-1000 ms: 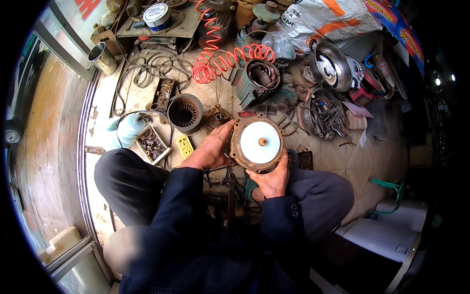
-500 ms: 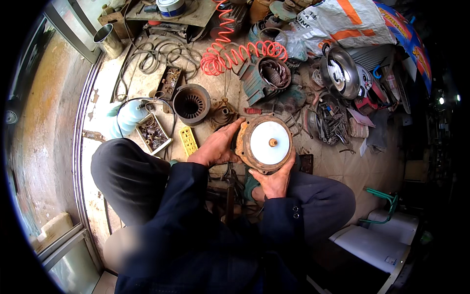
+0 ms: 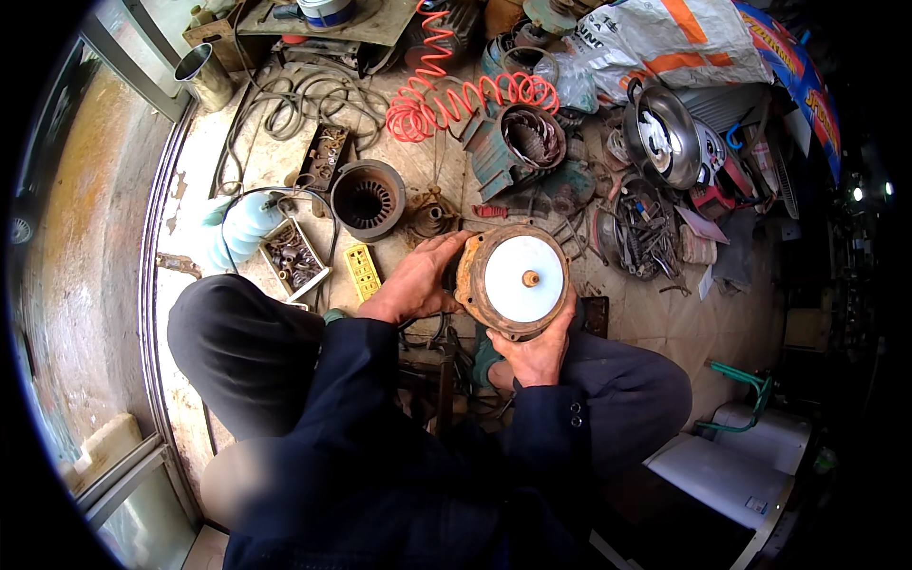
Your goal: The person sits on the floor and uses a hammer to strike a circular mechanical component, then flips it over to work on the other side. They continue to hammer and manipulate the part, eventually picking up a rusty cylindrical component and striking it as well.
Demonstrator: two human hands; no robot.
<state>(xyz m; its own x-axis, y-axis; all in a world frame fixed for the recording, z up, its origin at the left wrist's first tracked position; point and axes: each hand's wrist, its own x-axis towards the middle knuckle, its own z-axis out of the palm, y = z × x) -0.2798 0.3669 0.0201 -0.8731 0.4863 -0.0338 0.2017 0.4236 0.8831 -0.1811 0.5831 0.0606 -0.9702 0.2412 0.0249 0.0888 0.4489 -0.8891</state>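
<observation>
I hold a round rusty motor end cover (image 3: 513,280) with a white disc face and a small brass shaft stub at its centre, in front of my chest. My left hand (image 3: 418,280) grips its left rim, fingers wrapped around the edge. My right hand (image 3: 534,350) supports it from below, thumb on the lower rim. Both dark blue sleeves come up from the lower edge, and my knees in dark trousers flank the part.
On the floor ahead lie a black finned motor housing (image 3: 369,198), a green stator with copper windings (image 3: 518,141), a red coiled air hose (image 3: 456,95), a yellow block (image 3: 362,271), a tray of small parts (image 3: 293,256), a metal bowl (image 3: 660,142) and tangled cables (image 3: 304,100).
The round cover has shifted slightly right and lower in view as my head moved; both hands keep the same grip on it.
</observation>
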